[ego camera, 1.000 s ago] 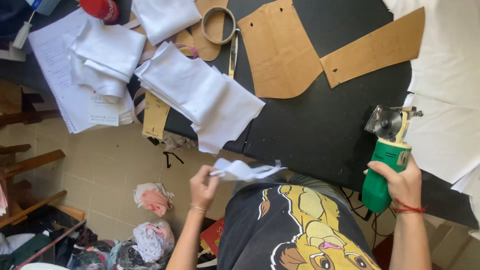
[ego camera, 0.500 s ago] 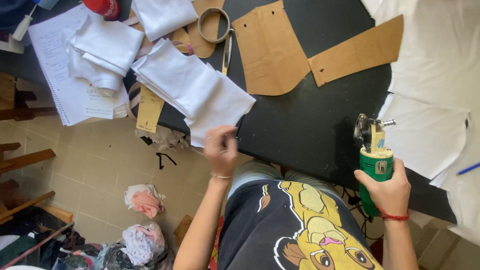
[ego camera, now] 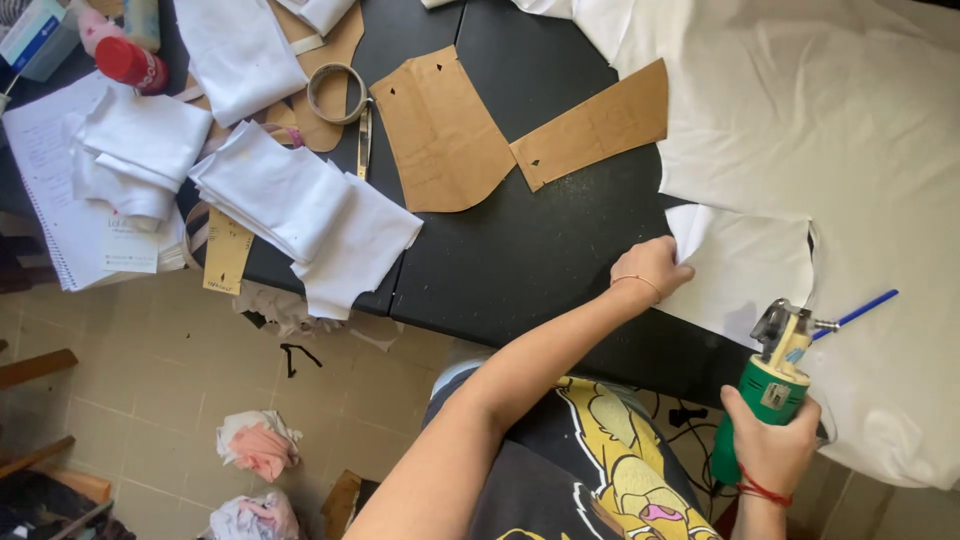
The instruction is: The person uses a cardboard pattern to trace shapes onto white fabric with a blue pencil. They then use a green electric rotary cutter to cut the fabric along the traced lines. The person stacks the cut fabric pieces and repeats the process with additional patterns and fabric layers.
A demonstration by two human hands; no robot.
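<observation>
White fabric (ego camera: 745, 265) under left hand (ego camera: 652, 268)

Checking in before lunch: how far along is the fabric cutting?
Done: stacks of cut white pieces lie at the table's left. In hand: the left hand grips the edge of a cut panel, and the right hand holds the green cutter. Left: the big white cloth is mostly uncut.

Two brown card patterns (ego camera: 440, 130); one green cutter (ego camera: 765, 400); one tape roll (ego camera: 337, 92)
</observation>
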